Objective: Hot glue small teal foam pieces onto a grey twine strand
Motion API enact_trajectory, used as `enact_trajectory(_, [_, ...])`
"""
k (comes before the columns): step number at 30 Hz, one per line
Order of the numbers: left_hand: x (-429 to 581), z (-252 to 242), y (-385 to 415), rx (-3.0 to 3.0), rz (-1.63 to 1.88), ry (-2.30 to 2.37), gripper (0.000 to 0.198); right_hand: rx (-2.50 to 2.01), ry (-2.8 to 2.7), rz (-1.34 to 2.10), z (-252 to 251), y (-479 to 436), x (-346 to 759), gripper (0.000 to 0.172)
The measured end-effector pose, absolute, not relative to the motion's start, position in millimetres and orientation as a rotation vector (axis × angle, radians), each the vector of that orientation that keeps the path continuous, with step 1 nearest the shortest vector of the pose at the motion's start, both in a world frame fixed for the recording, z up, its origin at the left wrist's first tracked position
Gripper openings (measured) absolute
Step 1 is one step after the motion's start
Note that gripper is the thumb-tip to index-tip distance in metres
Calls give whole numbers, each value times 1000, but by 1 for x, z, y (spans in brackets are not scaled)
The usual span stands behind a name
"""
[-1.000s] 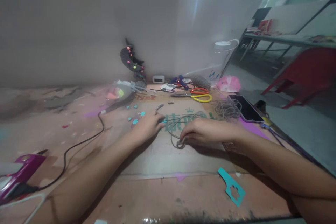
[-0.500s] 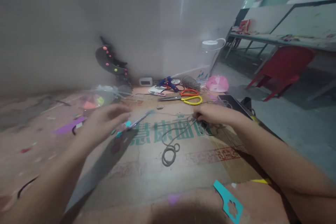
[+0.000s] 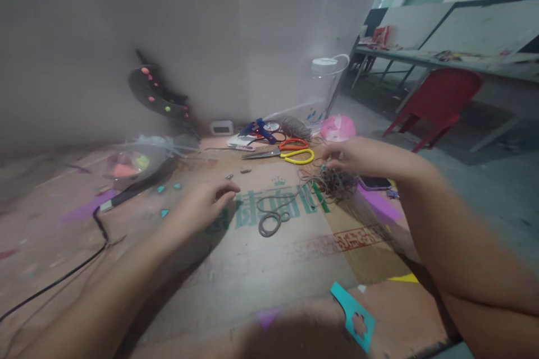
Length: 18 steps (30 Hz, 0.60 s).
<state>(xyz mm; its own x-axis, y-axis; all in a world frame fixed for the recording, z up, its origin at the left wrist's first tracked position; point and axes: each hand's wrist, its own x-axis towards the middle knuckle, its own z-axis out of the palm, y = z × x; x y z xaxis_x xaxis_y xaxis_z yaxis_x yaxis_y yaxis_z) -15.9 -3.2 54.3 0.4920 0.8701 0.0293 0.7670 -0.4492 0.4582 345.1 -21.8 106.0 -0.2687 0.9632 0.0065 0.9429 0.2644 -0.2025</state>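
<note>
My right hand (image 3: 351, 156) is raised a little above a tangled bundle of grey twine (image 3: 334, 184), fingers pinched on strands of it. A length of the twine runs left across the flat cardboard (image 3: 269, 258) and ends in a small coil (image 3: 269, 224). My left hand (image 3: 202, 205) hovers low over the cardboard to the left of the coil, fingers loosely curled with thumb and forefinger close together; nothing shows in them. Small teal paper pieces (image 3: 165, 212) lie near it.
Orange and yellow scissors (image 3: 290, 151), a blue glue gun (image 3: 261, 129), a pink object (image 3: 337, 126) and a clear jug (image 3: 326, 84) stand at the back by the wall. A phone (image 3: 373, 182) lies under my right wrist. A black cable (image 3: 63, 275) crosses the left. A teal cutout (image 3: 353, 317) lies near the front.
My right hand has gone from the twine's coil to the tangled bundle at the right and lifted. My left hand swung left and came back toward the coil. The view shifted.
</note>
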Motion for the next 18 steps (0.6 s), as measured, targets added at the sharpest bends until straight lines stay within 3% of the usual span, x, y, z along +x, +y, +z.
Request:
enact_trajectory(6, [-13, 54, 6, 2344, 419, 1344, 37, -2057, -2322, -21, 111, -14, 348, 28])
enact_trajectory(18, [-22, 38, 14, 2299, 303, 1348, 40, -2229, -2366, 10, 67, 11, 354, 40])
